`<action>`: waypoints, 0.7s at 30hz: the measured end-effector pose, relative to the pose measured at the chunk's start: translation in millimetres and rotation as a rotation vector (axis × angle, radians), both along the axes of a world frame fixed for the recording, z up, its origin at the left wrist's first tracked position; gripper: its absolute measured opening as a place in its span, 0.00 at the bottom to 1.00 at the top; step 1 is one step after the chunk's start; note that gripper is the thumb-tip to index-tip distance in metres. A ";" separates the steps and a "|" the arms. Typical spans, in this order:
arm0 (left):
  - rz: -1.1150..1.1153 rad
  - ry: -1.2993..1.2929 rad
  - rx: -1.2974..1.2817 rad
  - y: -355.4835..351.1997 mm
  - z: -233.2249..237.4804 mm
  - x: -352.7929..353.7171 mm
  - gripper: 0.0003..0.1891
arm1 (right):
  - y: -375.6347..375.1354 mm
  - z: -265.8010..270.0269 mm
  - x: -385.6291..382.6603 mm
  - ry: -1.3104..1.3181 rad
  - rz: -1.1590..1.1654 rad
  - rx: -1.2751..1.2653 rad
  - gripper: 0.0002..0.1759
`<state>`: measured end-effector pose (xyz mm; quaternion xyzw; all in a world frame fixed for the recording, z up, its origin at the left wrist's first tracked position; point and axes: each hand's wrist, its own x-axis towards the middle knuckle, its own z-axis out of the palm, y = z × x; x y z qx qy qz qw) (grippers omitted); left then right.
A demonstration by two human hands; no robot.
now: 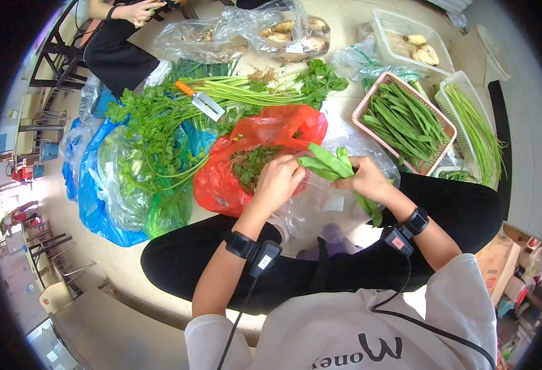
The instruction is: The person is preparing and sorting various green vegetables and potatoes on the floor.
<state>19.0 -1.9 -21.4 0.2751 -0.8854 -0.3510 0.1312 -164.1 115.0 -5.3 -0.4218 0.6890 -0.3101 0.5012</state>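
A small bunch of flat green beans (327,161) is gripped in my right hand (369,180), with some bean ends hanging below the palm. My left hand (279,180) is closed, its fingertips pinched at the tip of one bean on the bunch's left side. Under both hands lies a clear plastic bag (320,213). Just left of them, an open red plastic bag (218,179) holds leafy herbs (252,165). To the right, a pink basket (358,117) is full of more flat green beans (403,117).
Leafy celery (160,117) and an orange-handled peeler (204,103) lie beyond the red bag. Blue bags (101,209) sit at left. Clear bags (206,40) of root vegetables and white baskets (382,24) stand at the back. Another person's hand (136,12) shows at upper left.
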 end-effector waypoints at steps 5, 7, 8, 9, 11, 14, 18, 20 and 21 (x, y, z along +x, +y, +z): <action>0.046 0.008 0.373 -1.9 -8.5 3.2 0.09 | 3.6 -2.7 -0.9 -0.095 0.003 0.009 0.16; 0.080 -0.074 0.960 -17.9 -0.6 8.0 0.10 | 1.6 0.9 -6.8 -0.122 0.037 -0.013 0.17; 0.044 -0.107 1.015 -25.5 8.0 10.7 0.10 | -0.3 4.1 -10.0 -0.143 0.054 -0.033 0.17; 0.042 -0.026 1.135 -27.5 11.9 12.7 0.10 | -2.4 5.4 -12.4 -0.164 0.072 -0.053 0.17; 0.053 0.093 1.309 -26.2 19.6 11.4 0.10 | -5.7 -0.2 -15.0 -0.263 0.068 -0.052 0.18; 0.084 0.229 1.480 -13.6 24.9 5.4 0.11 | -5.1 -6.1 -17.5 -0.300 0.074 -0.076 0.19; 0.059 0.446 1.644 3.3 3.7 3.8 0.11 | -4.8 -6.2 -14.9 -0.382 0.029 -0.054 0.20; 0.056 0.510 1.682 12.3 0.6 0.5 0.11 | -4.4 -13.2 -10.2 -0.423 0.015 -0.088 0.20; 0.029 0.502 1.711 17.6 2.1 0.0 0.11 | -3.9 -17.0 -8.5 -0.445 0.009 -0.106 0.19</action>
